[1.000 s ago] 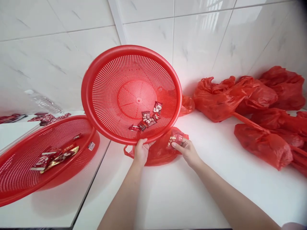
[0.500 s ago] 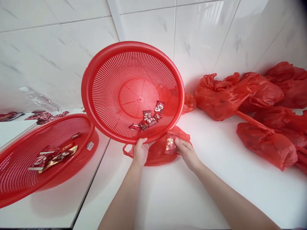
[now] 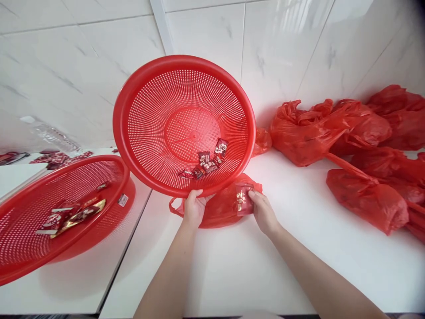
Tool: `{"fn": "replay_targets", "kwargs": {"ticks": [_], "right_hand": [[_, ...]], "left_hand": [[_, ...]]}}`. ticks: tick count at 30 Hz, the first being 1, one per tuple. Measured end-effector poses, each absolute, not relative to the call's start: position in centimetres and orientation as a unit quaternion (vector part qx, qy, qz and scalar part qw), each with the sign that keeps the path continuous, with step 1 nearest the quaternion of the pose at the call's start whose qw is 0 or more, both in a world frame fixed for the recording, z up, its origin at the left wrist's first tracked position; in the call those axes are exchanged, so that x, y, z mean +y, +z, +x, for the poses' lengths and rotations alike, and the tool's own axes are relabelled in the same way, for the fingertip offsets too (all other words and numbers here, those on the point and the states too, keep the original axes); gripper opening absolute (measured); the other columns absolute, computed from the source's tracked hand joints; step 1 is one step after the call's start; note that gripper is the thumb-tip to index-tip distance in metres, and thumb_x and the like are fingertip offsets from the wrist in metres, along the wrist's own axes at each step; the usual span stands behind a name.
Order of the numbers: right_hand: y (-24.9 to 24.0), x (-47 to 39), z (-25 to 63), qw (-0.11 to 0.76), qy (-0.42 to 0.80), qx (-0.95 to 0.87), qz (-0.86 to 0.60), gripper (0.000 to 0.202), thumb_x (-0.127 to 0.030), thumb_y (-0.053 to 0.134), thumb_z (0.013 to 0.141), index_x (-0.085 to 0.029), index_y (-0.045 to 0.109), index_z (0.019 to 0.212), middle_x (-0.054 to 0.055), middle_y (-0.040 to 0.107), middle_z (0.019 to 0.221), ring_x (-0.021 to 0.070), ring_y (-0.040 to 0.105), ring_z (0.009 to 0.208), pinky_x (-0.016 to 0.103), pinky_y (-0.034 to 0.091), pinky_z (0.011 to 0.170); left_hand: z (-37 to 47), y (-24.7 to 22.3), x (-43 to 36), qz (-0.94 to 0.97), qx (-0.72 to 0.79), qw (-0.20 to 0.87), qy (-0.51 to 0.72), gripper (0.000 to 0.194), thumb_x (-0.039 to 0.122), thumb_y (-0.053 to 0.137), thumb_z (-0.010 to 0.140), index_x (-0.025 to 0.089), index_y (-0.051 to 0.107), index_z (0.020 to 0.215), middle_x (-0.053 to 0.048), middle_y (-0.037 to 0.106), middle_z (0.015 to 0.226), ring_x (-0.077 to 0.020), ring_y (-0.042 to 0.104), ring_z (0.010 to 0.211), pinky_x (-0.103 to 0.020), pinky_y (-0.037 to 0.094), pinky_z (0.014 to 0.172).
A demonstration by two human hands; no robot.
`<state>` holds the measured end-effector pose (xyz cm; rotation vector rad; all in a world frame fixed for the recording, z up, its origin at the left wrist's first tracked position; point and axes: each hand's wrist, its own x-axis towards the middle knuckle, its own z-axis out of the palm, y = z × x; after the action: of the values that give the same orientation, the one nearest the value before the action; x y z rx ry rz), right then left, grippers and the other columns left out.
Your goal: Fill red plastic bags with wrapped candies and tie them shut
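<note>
A large red perforated basket (image 3: 189,93) is tipped toward me, with several small dark red packets (image 3: 210,166) along its lower right inside. My left hand (image 3: 194,208) grips the basket's bottom rim, thumb on the edge and the other fingers partly hidden. Between the thumb and fingers of my right hand (image 3: 264,212) is a red packet with gold print (image 3: 245,199). Behind both hands a red plastic bag (image 3: 221,212) lies on the white table (image 3: 239,270), partly covered by the basket, the packet and my fingers.
On the left, a second red basket (image 3: 124,177) leans at a slant, holding red and gold packets (image 3: 78,215). A plastic bottle (image 3: 56,137) and more packets (image 3: 55,159) lie behind it. Several filled red bags (image 3: 302,133) stand along the tiled wall on the right.
My right hand has shifted slightly right with the packet, which now stands a little clearer of the bag's middle. My left hand and the basket it holds have hardly moved.
</note>
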<state>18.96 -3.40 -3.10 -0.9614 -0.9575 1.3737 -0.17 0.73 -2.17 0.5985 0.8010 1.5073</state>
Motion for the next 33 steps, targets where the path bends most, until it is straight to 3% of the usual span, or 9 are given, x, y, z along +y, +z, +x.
{"fn": "replay_targets", "kwargs": {"ticks": [7, 11, 15, 18, 21, 30, 33], "right_hand": [[-3.0, -3.0, 19.3, 0.535, 0.623, -0.386, -0.421, 0.031, -0.043, 0.064, 0.077, -0.018, 0.057, 0.059, -0.001, 0.057, 0.057, 0.0119, 0.047, 0.052, 0.026, 0.039, 0.054], [-3.4, -3.2, 19.2, 0.504, 0.572, -0.464, -0.451, 0.037, -0.048, 0.059, 0.082, -0.019, 0.053, 0.059, -0.001, 0.057, 0.058, 0.0129, 0.049, 0.053, 0.027, 0.04, 0.055], [-2.9, -3.8, 18.7, 0.495, 0.551, -0.515, -0.433, 0.036, -0.054, 0.051, 0.088, -0.021, 0.057, 0.076, 0.002, 0.065, 0.071, 0.0183, 0.062, 0.065, 0.032, 0.05, 0.065], [-2.5, -3.9, 18.4, 0.482, 0.568, -0.493, -0.45, 0.034, -0.059, 0.053, 0.086, -0.025, 0.054, 0.085, 0.002, 0.067, 0.079, 0.0205, 0.065, 0.063, 0.033, 0.052, 0.056], [-2.3, -3.7, 18.7, 0.487, 0.572, -0.472, -0.462, 0.035, -0.06, 0.051, 0.086, -0.025, 0.051, 0.085, 0.0, 0.064, 0.08, 0.0174, 0.061, 0.058, 0.03, 0.05, 0.051], [-2.6, -3.5, 19.2, 0.502, 0.45, -0.561, -0.481, 0.041, -0.053, 0.045, 0.093, -0.021, 0.042, 0.067, -0.003, 0.044, 0.064, 0.013, 0.041, 0.06, 0.026, 0.034, 0.058], [-2.6, -3.6, 19.1, 0.504, 0.451, -0.567, -0.471, 0.04, -0.054, 0.044, 0.093, -0.022, 0.044, 0.07, -0.002, 0.047, 0.066, 0.0136, 0.043, 0.062, 0.026, 0.036, 0.061]], "left_hand": [[-0.1, -1.8, 0.6, 0.261, 0.349, 0.617, 0.655, 0.028, 0.02, 0.064, 0.064, 0.018, 0.067, 0.092, -0.004, 0.073, 0.098, -0.0255, 0.066, 0.099, -0.043, 0.053, 0.088], [0.0, -1.6, 0.6, 0.269, 0.354, 0.611, 0.655, 0.029, 0.021, 0.063, 0.065, 0.019, 0.066, 0.094, -0.004, 0.073, 0.097, -0.0261, 0.066, 0.1, -0.044, 0.054, 0.087], [0.0, -1.6, 0.6, 0.261, 0.348, 0.622, 0.651, 0.027, 0.021, 0.063, 0.064, 0.018, 0.067, 0.09, -0.005, 0.074, 0.094, -0.0266, 0.066, 0.1, -0.044, 0.053, 0.087], [0.0, -1.7, 0.6, 0.263, 0.353, 0.62, 0.65, 0.024, 0.021, 0.063, 0.064, 0.018, 0.066, 0.088, -0.005, 0.074, 0.09, -0.0266, 0.066, 0.1, -0.044, 0.053, 0.088], [0.0, -1.7, 0.6, 0.266, 0.356, 0.618, 0.649, 0.025, 0.021, 0.063, 0.064, 0.018, 0.066, 0.088, -0.004, 0.074, 0.088, -0.0267, 0.066, 0.101, -0.044, 0.052, 0.088], [0.2, -1.3, 0.3, 0.269, 0.354, 0.626, 0.641, 0.024, 0.021, 0.062, 0.065, 0.019, 0.066, 0.088, -0.004, 0.074, 0.09, -0.0267, 0.065, 0.103, -0.044, 0.052, 0.088], [0.2, -1.3, 0.3, 0.271, 0.354, 0.625, 0.641, 0.025, 0.021, 0.062, 0.065, 0.019, 0.066, 0.09, -0.004, 0.074, 0.09, -0.0272, 0.065, 0.104, -0.044, 0.052, 0.088]]}}
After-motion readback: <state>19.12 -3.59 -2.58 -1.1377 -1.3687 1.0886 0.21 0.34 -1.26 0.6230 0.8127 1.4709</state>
